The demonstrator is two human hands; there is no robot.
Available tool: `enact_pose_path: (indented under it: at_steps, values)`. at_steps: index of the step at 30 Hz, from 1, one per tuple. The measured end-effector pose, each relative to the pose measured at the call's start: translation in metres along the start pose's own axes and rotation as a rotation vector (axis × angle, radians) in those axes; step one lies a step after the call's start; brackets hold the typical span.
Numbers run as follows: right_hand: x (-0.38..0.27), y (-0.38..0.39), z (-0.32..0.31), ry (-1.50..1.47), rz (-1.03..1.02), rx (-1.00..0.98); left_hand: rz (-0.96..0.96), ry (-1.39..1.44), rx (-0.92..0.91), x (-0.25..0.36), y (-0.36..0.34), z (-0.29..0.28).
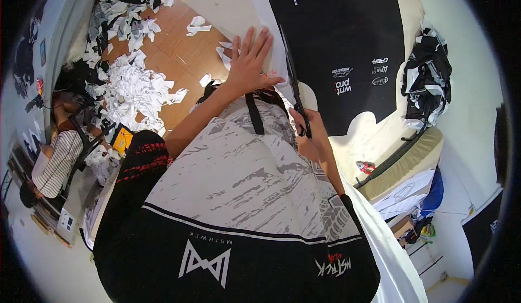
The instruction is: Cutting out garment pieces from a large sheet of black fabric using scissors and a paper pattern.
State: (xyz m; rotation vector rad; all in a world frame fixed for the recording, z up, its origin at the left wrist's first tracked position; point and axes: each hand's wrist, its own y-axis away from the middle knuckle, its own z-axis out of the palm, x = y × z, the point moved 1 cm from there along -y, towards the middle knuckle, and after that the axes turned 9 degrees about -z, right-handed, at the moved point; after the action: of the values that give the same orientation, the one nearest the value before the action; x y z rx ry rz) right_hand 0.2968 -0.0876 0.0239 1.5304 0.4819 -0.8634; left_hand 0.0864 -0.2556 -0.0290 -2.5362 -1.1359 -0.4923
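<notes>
My left hand (250,63) lies open with its fingers spread, pressing on the white margin of a large printed sheet. My right hand (313,147) grips the black handles of a pair of long scissors (291,67). Their blades point away from me, along the border between the white margin and the black printed panel (339,37). White logos show on the panel's lower part, and its near edge is curved. How far the blades are apart is hard to make out.
White and black scraps (138,88) are heaped on the wooden floor (168,59) at the left. A person in a striped top (68,164) sits at far left. A bundle of black and white scraps (427,78) and a beige cushion-like piece (404,159) are at the right.
</notes>
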Motion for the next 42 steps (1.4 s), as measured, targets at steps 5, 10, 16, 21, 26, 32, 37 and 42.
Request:
enact_pose_path:
  at_steps: [5, 10, 16, 21, 26, 32, 37, 42]
  values:
    - [0.013, 0.002, -0.003, 0.064, 0.053, 0.028, -0.007, 0.021, -0.013, 0.005, 0.002, -0.002]
    - [0.01, 0.0, -0.005, 0.099, 0.061, 0.061, 0.01, 0.008, 0.006, 0.007, -0.001, -0.009]
    - [-0.003, 0.003, -0.005, 0.056, 0.039, -0.007, 0.069, 0.016, 0.092, -0.02, -0.024, -0.022]
    - [0.012, 0.002, -0.001, -0.091, 0.022, 0.021, 0.135, -0.14, 0.181, -0.044, -0.089, -0.053]
    - [0.019, -0.006, 0.002, -0.08, 0.004, -0.001, 0.134, -0.222, 0.088, -0.061, -0.1, -0.06]
    - [0.005, -0.015, 0.013, -0.079, -0.027, 0.022, 0.097, -0.184, 0.081, -0.058, -0.094, -0.067]
    - [0.002, -0.023, 0.02, -0.082, -0.018, 0.024, 0.095, -0.187, 0.07, -0.061, -0.091, -0.07]
    - [0.006, -0.029, 0.02, -0.082, -0.04, 0.002, 0.093, -0.167, 0.071, -0.061, -0.093, -0.07]
